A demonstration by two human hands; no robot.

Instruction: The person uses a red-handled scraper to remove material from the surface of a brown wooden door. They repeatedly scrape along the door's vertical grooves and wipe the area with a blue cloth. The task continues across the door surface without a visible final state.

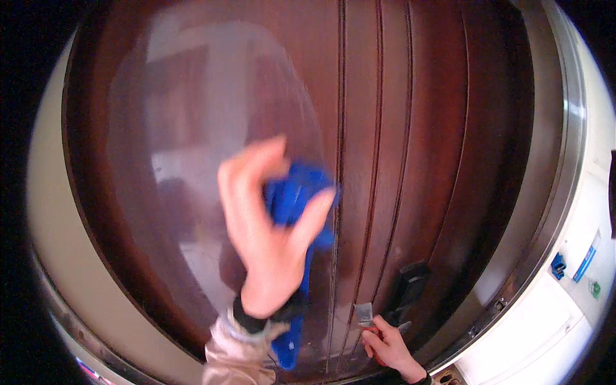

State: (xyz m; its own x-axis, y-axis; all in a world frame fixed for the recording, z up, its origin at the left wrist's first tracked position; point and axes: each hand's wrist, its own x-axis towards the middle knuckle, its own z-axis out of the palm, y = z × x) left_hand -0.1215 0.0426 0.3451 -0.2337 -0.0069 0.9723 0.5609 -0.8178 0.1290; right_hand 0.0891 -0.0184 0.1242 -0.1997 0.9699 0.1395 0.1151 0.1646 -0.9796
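Note:
My left hand [269, 231], blurred by motion, is up in front of a dark red-brown wooden door [365, 96]. Its thumb and fingers curl around a blue bunched object [296, 195], too smeared to name surely. Below that, a blue strip [288, 337] runs down beside my wrist and is partly covered by it. Lower and to the right, my right hand [392, 346] grips the red handle of a scraper [364, 313]. The scraper's flat metal blade points up, close in front of the door; contact cannot be judged.
A black door handle with lock plate [409, 288] is near my right hand. Vertical grooves run down the door; a hazy, glossy patch [226, 72] covers its left side. A metal door frame [572, 110] curves along the right. Beyond stands a white panel [539, 327].

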